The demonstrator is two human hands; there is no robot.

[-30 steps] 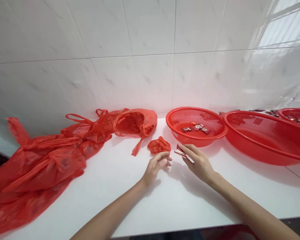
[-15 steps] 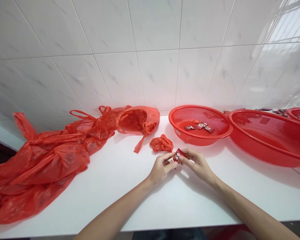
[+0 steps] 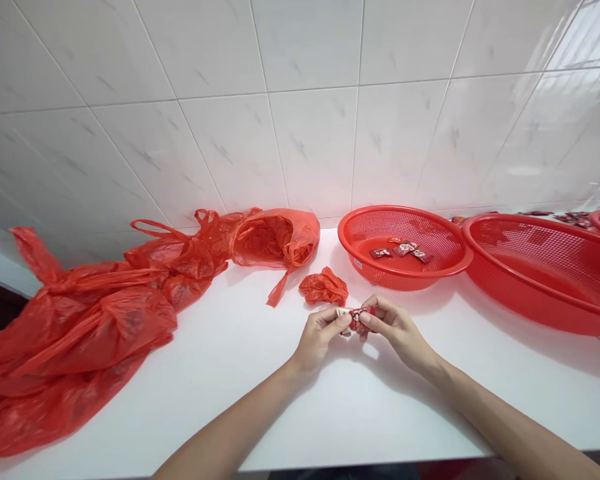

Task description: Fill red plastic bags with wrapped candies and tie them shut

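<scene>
Between my two hands is a small red packet [image 3: 357, 319] with a printed cartoon figure and a pale part at its left end. My left hand [image 3: 321, 337] pinches its left side between thumb and fingers. On the other side, my right hand [image 3: 395, 330] grips the right end, thumb on top. Both hands are held over the white table [image 3: 260, 407]. Just beyond them lies a crumpled red plastic bag [image 3: 323, 288]. A red mesh basket [image 3: 405, 277] farther back holds several small dark red packets [image 3: 405, 249].
Knotted red plastic bags [image 3: 95, 320] stretch along the left side. An open red bag [image 3: 300, 237] stands near the tiled wall [image 3: 310, 147]. A larger red basket [image 3: 540, 300] is at the right, with more packets [image 3: 575, 220] behind it.
The packet has turned from upright and tilted to lying more level between my fingers. Both hands stay in about the same place. The view has shifted slightly.
</scene>
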